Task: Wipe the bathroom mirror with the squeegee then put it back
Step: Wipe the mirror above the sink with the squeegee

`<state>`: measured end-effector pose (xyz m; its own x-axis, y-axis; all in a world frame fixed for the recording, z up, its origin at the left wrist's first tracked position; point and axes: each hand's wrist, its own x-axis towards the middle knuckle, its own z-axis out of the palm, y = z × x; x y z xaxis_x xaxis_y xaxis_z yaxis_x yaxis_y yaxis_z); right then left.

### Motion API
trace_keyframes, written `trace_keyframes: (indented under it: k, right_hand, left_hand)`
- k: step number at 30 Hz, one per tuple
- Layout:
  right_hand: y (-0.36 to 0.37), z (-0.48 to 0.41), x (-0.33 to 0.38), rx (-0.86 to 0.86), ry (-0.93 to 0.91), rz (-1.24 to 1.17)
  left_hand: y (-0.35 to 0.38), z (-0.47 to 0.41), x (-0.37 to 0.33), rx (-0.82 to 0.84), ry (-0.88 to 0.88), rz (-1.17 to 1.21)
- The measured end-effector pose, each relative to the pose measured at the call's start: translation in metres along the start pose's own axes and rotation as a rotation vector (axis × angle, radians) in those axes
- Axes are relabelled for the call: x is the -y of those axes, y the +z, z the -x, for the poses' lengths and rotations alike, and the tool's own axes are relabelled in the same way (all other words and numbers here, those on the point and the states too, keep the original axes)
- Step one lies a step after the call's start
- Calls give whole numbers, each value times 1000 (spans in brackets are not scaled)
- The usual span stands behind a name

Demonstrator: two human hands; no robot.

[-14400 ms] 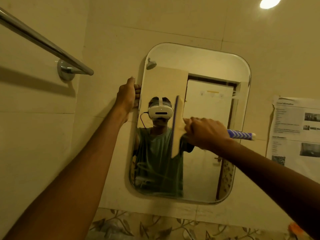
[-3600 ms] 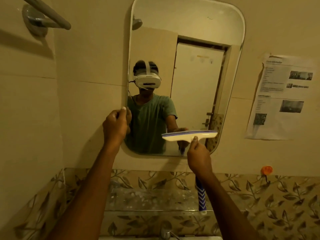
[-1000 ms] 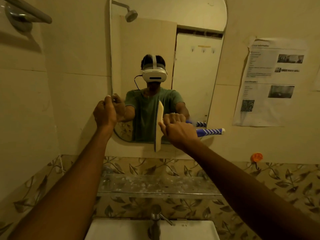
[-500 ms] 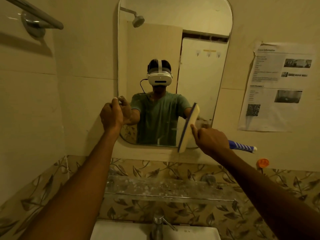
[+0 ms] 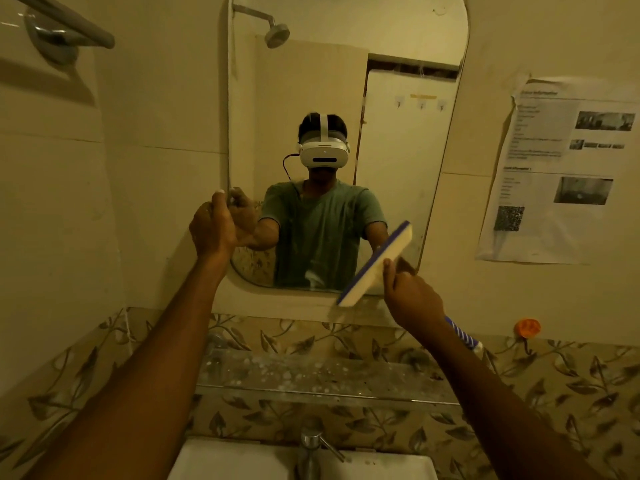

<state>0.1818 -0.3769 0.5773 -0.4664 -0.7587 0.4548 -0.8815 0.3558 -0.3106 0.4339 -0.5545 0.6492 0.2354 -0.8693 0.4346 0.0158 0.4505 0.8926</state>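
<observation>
The rounded wall mirror (image 5: 398,57) hangs above a glass shelf and reflects a person in a green shirt. My left hand (image 5: 211,230) grips the mirror's left edge near its lower corner. My right hand (image 5: 412,299) is closed on the squeegee (image 5: 375,265), whose pale blade with a blue edge slants across the mirror's lower right corner. The blue-and-white striped handle (image 5: 462,336) sticks out down and right behind my wrist. I cannot tell whether the blade touches the glass.
A glass shelf (image 5: 329,375) runs under the mirror, above a tap (image 5: 311,445) and white basin (image 5: 242,462). A printed sheet (image 5: 561,168) is stuck to the wall on the right, with an orange hook (image 5: 527,327) below it. A towel rail (image 5: 65,26) is at upper left.
The squeegee has slid right along the mirror's bottom and tilted from upright to a slant at the lower right corner. My left hand has stayed on the mirror's edge.
</observation>
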Motion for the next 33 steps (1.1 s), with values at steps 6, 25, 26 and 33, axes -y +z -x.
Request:
trace_keyframes:
  k: [6, 25, 26, 33]
  right_hand:
    - [5, 24, -10, 7, 60, 0]
    - [13, 3, 20, 70, -292, 282]
    - [6, 4, 9, 74, -264, 299]
    - [-17, 12, -51, 69, -91, 361]
  left_hand:
    - [0, 0, -1, 8, 6, -27]
    - [-1, -2, 2, -4, 9, -23]
    - [0, -3, 2, -8, 8, -17]
    - [1, 5, 5, -44, 12, 16]
